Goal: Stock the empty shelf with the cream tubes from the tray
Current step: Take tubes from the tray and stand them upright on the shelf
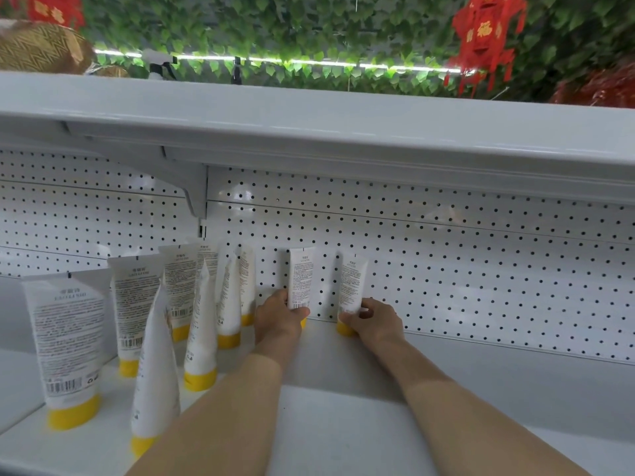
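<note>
Just below centre, toward 6 o'clock, the left hand (pixel 280 316) curls thumb and fingers round the lower part of a white cream tube (pixel 301 280), upright close to the pegboard back panel (pixel 481 269); the right hand (pixel 376 321) pinches a second tube (pixel 351 286) above its yellow cap, at 3 o'clock of the first. At 8 o'clock more tubes (pixel 67 341) stand cap-down on the white shelf (pixel 343 424), barcodes facing out, their print too blurred to read. A red lantern (pixel 484 29) at 1 o'clock bears 福
</note>
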Motion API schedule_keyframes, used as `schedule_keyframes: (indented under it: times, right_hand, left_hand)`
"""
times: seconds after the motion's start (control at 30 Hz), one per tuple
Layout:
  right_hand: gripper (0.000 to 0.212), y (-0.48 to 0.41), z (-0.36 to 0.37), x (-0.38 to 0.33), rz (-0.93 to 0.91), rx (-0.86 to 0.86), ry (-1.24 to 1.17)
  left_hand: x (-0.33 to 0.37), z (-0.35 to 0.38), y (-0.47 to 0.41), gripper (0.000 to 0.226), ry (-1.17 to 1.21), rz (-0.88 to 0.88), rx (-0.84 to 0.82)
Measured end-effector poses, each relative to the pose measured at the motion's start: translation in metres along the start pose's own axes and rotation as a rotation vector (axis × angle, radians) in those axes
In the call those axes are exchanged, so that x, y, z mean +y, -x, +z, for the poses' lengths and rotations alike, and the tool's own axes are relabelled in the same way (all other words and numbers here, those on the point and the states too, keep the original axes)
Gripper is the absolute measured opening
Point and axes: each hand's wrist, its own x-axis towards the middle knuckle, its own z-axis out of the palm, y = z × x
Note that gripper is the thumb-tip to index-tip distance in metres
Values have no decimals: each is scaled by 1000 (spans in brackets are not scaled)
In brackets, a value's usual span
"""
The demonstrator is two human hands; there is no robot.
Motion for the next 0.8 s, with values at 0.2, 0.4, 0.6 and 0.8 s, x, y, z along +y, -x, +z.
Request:
schedule_keyframes:
  times: [0.2, 0.4, 0.6, 0.8]
  right_hand:
    - [36, -1, 1, 0, 18, 4, 11]
    - [34, 0, 1, 0, 25, 4, 14]
    - [43, 6, -4, -1, 51, -22, 21]
    - [75, 25, -51, -10, 30, -95, 146]
  left_hand:
    - [2, -2, 3, 33, -30, -4, 0]
    - [5, -4, 9, 35, -43, 17, 1]
    - [12, -8, 20, 43, -30, -59, -30]
    - [45, -19, 60, 65, -73, -159, -78]
